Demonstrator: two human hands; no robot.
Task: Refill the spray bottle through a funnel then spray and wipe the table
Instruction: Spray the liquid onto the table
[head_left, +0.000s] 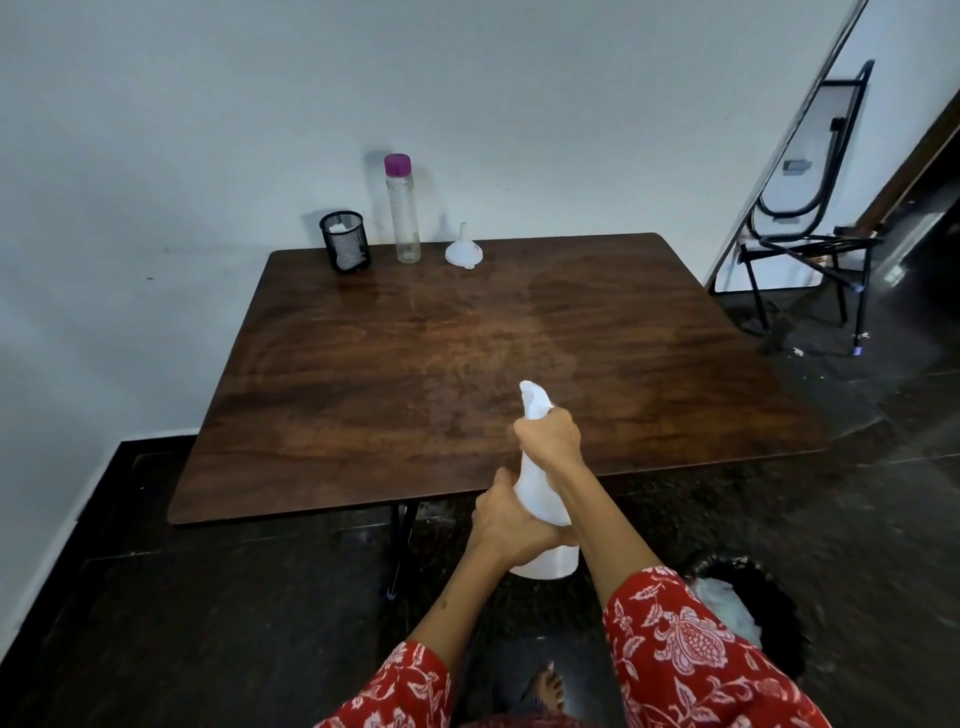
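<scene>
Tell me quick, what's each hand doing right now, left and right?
Left hand: closed around the lower body of the white spray bottle.
Right hand: closed around the bottle's neck, just below the spray head.

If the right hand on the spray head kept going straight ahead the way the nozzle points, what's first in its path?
Probably just bare table: the right hand aims the spray bottle up the middle. The funnel stands nearest that line at the far edge, though depth is hard to judge.
</scene>
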